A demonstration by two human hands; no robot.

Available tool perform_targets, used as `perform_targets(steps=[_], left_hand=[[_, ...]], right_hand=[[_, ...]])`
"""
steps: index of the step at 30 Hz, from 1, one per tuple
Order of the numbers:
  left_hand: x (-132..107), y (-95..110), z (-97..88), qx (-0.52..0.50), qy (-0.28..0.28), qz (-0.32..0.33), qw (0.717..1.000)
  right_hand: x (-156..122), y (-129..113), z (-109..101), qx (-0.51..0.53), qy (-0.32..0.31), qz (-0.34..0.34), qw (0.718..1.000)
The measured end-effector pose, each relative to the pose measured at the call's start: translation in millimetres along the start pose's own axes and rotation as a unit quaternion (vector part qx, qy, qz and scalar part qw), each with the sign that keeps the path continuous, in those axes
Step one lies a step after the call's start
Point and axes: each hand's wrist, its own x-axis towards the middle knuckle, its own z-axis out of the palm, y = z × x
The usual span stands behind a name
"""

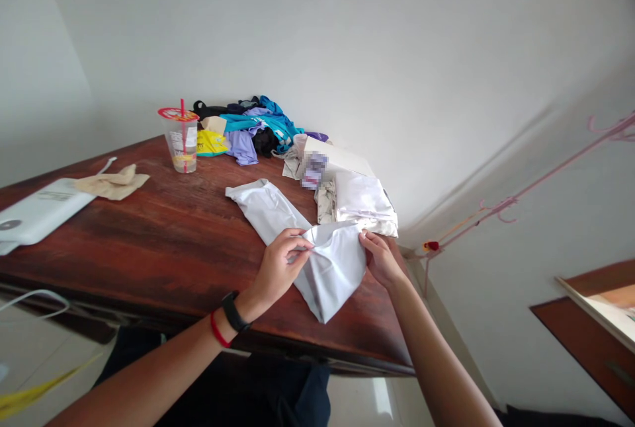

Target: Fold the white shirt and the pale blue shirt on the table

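Two light grey-white sleeve-like pieces of cloth lie at an angle to each other at the front right of the wooden table; they look like parts of one garment, whose kind I cannot tell. My left hand pinches the cloth's upper edge between thumb and fingers. At the right corner of the same edge, my right hand grips it with thumb and fingertips. Between the hands the edge is lifted a little and creased, while the lower point rests on the tabletop. The left wrist wears a black band and a red one.
The dark wooden table stands against the wall. Folded white cloth sits just beyond my right hand. A plastic cup with straw, a heap of coloured clothes, a white device and a beige cloth are farther left. A pink rack stands right.
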Motion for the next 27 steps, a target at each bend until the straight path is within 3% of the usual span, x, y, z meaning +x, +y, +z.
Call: perform_targets(steps=[6, 9, 14, 20, 27], left_hand=[[2.9, 6.2, -19.2, -0.018, -0.084, -0.024, 0.996], [3.7, 14.2, -27.4, -0.013, -0.120, -0.068, 0.990], [3.5, 16.8, -37.0, 0.024, -0.137, -0.141, 0.980], [0.0, 1.2, -47.6, 0.097, -0.138, -0.159, 0.973], [12.6, -2.0, -54.0, 0.142, -0.185, -0.231, 0.945]], right_hand=[[0.0, -2.2, 0.9, -0.006, 0.001, 0.002, 1.000], [1.7, -1.3, 1.7, -0.033, 0.007, 0.004, 0.999], [10.8, -0.1, 12.1, -0.138, -0.017, 0.002, 0.990], [31.9, 15.7, 32.7, -0.291, -0.036, -0.062, 0.954], [35.3, 30.3, 32.5, -0.339, -0.049, -0.061, 0.937]])
